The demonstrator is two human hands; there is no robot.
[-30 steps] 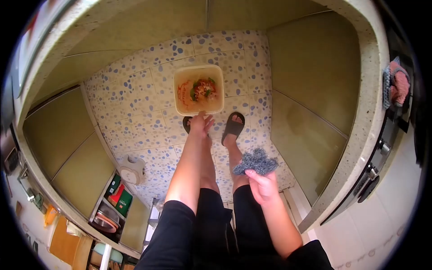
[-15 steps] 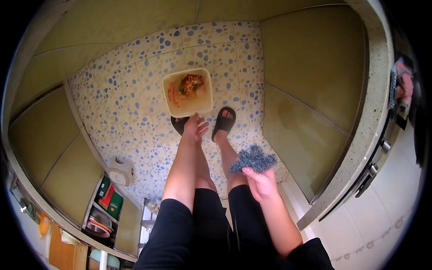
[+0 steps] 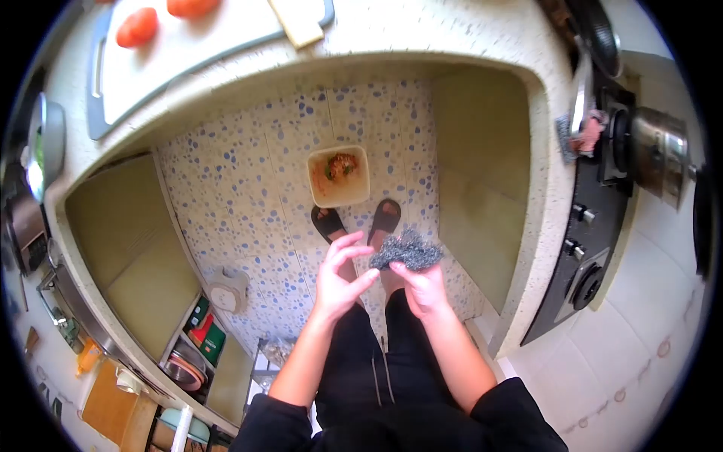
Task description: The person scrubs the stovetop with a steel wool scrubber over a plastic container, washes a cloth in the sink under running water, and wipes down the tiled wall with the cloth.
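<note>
I see a speckled counter (image 3: 452, 34) wrapping the far side and right, its cutting board (image 3: 188, 41) cut off at the top. On the floor sits a bin (image 3: 339, 177) with scraps, contents unclear. My right hand (image 3: 423, 285) pinches a grey steel scrubber (image 3: 405, 252); my left hand (image 3: 339, 275) is open beside it.

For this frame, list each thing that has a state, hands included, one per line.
left hand: open, fingers spread, holding nothing
right hand: shut on the steel scrubber
steel scrubber: held up, bunched
square tub: on the floor, uncovered, food scraps inside
sandals: worn on both feet
cutting board: flat on the counter, red items on it
stove: no flame visible
</note>
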